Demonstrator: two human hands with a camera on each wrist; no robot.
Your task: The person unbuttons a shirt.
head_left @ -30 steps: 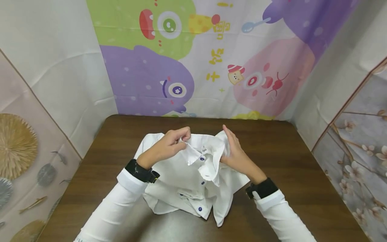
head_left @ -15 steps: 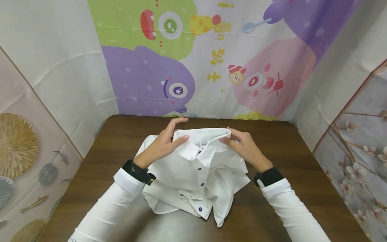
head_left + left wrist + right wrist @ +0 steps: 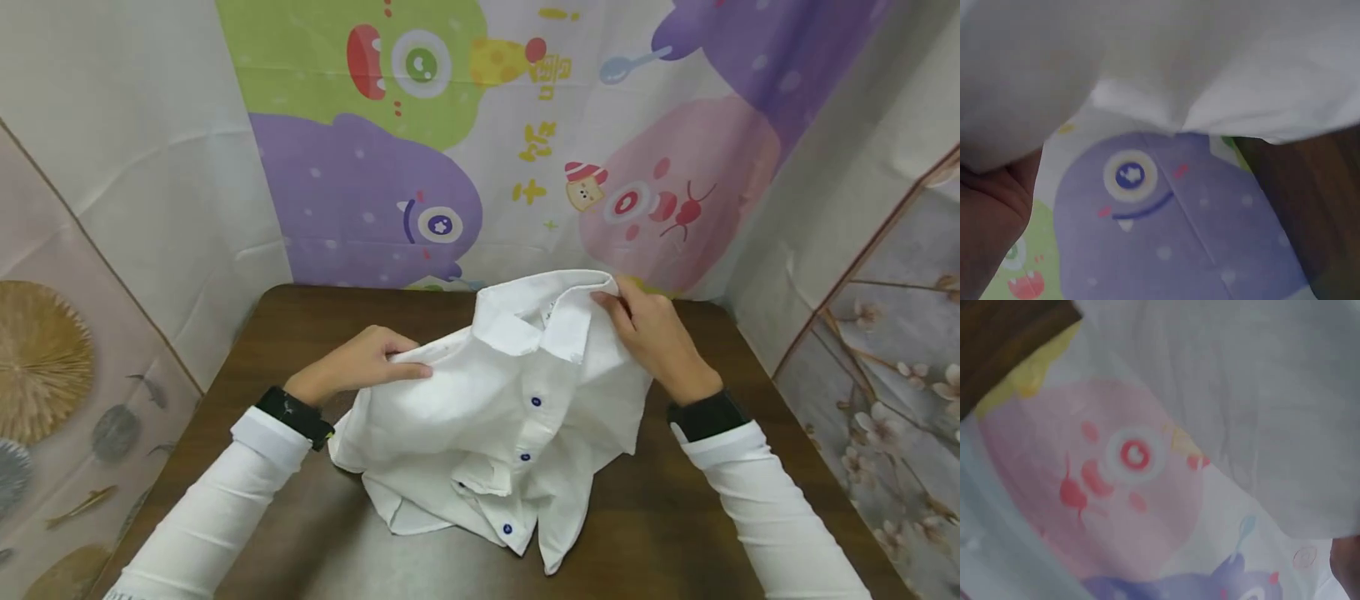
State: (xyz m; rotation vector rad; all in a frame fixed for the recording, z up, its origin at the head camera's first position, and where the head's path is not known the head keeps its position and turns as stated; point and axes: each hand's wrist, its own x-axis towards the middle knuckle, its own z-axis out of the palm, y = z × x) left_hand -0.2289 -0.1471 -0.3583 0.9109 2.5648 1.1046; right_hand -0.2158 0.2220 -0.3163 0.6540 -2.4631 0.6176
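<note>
A white shirt (image 3: 457, 408) with a pointed collar (image 3: 506, 321) and dark blue buttons is partly lifted, its lower part lying rumpled on the table. My left hand (image 3: 367, 358) pinches the shoulder seam on the left side, thumb on top. At the right end of the collar, my right hand (image 3: 656, 333) grips the cloth between thumb and fingers. In the left wrist view the shirt (image 3: 1166, 69) hangs across the top, with part of the left hand (image 3: 997, 206) at the left edge. The right wrist view shows the raised cloth (image 3: 1260, 412) and a bit of the right hand (image 3: 1347, 565).
The brown wooden table (image 3: 712, 500) extends around the shirt. Behind it hangs a curtain (image 3: 517, 242) printed with cartoon monsters. Patterned cloth panels (image 3: 135, 208) flank both sides. A black strap (image 3: 296, 417) is on each wrist.
The collar has risen and moved right with my right hand. My left hand has let go of the collar, moved left and down, and now pinches the shoulder seam.
</note>
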